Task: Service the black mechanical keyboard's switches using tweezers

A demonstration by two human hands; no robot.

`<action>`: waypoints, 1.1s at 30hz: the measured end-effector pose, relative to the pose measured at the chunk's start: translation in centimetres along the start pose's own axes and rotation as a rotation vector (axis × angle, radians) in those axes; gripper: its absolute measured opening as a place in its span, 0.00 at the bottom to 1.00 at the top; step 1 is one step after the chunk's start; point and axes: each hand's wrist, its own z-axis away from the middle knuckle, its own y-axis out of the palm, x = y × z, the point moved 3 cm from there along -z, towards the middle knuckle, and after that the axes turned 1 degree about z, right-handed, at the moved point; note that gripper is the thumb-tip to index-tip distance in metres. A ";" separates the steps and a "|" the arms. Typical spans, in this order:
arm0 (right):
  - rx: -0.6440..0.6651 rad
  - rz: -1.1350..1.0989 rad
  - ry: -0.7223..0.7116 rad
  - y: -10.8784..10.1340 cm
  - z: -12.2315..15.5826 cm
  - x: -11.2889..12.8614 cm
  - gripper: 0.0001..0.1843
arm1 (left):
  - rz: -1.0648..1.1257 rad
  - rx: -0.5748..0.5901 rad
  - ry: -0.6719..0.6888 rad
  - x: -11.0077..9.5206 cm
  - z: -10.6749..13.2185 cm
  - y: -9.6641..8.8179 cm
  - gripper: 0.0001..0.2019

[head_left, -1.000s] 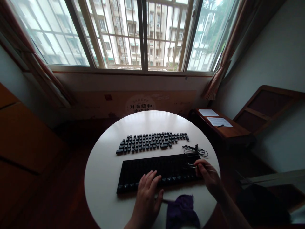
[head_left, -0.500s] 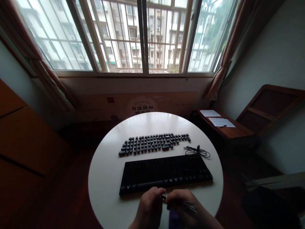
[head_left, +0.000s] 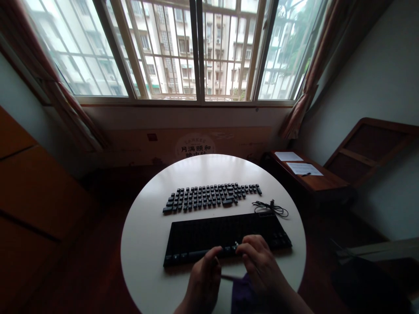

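A black keyboard base (head_left: 203, 235) with most keys removed lies across the round white table (head_left: 147, 244). Behind it, loose black keycaps (head_left: 211, 196) are laid out in rows. My right hand (head_left: 262, 266) is bent over the base's front row, fingers pinched on a thin metal tool whose tip glints at the keys (head_left: 236, 245). My left hand (head_left: 204, 281) is curled beside it at the base's front edge; what it holds, if anything, is hidden. A thin stick (head_left: 231, 277) shows between the hands.
A purple cloth (head_left: 240, 296) lies at the table's near edge under my right wrist. A coiled black cable (head_left: 271, 207) sits at the base's far right corner. To the right stands a low wooden desk (head_left: 322, 183) with papers. A barred window fills the back.
Both hands drew back to the table's near edge, meeting over the metal tool, then moved forward again. The right hand now works at the middle of the front row, not the right end.
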 end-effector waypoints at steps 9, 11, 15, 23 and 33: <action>0.028 -0.051 -0.279 2.9 0.2 0.6 0.20 | 0.111 0.021 0.026 0.4 -0.2 0.3 0.19; 0.074 -0.028 -0.294 3.3 0.0 0.8 0.19 | 0.137 0.031 0.010 0.4 -0.1 0.2 0.19; 0.077 0.018 -0.268 3.8 -0.5 0.9 0.16 | 0.204 0.067 -0.021 0.0 0.0 0.4 0.19; 0.115 -0.004 -0.270 5.2 -0.7 -0.1 0.10 | 0.277 0.124 -0.071 0.0 0.2 0.7 0.23; 0.127 -0.019 -0.248 4.2 -1.1 0.3 0.09 | 0.308 0.178 0.038 0.6 0.0 1.1 0.31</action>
